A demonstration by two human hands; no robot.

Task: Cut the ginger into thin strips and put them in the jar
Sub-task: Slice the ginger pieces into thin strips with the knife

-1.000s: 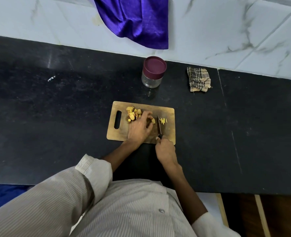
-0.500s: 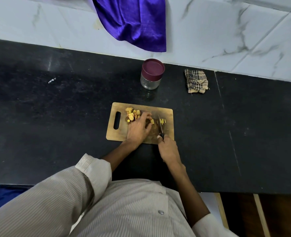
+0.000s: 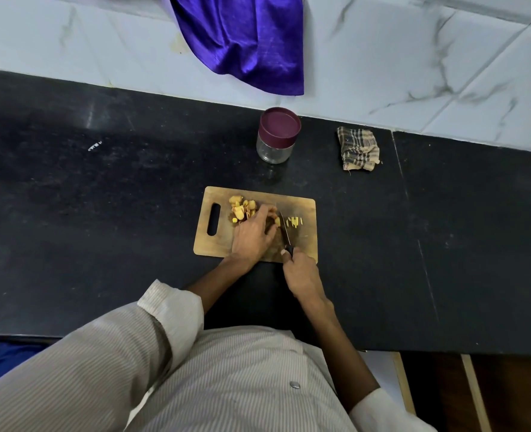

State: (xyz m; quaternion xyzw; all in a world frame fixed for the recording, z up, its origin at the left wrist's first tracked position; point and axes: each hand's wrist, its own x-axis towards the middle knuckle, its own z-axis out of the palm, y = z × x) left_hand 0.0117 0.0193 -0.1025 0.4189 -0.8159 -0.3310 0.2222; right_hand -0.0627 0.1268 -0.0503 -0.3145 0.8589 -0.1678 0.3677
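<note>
Black stone makes up the worktop (image 3: pixel 102 232), which runs the full width of the scene below a pale marbled wall; a purple cloth (image 3: pixel 245 42) hangs down that wall at the far side. A wooden cutting board (image 3: pixel 304 244) lies near the middle, its handle slot to the left. Beyond it, toward the wall, stands the jar (image 3: pixel 277 136), clear glass with a maroon lid on; a checked rag (image 3: pixel 358 149) lies to its right.

The left hand (image 3: pixel 254 235) rests on the board with its fingers bent down over a piece of ginger (image 3: pixel 277 221), pinning it just left of the blade. The right hand (image 3: pixel 303 275) is wrapped round the dark handle of the knife (image 3: pixel 285 229), whose blade points away from the person. Uncut ginger chunks (image 3: pixel 242 208) sit heaped at the far left of the board; a few thin yellow strips (image 3: pixel 294 222) lie just right of the blade.

Ginger is likely firm, fibrous and light, and a little slick on cut faces. It is best held flat side down with fingertips tucked back. The strips look flimsy, better gathered in a pinch or scraped up on the blade.
</note>
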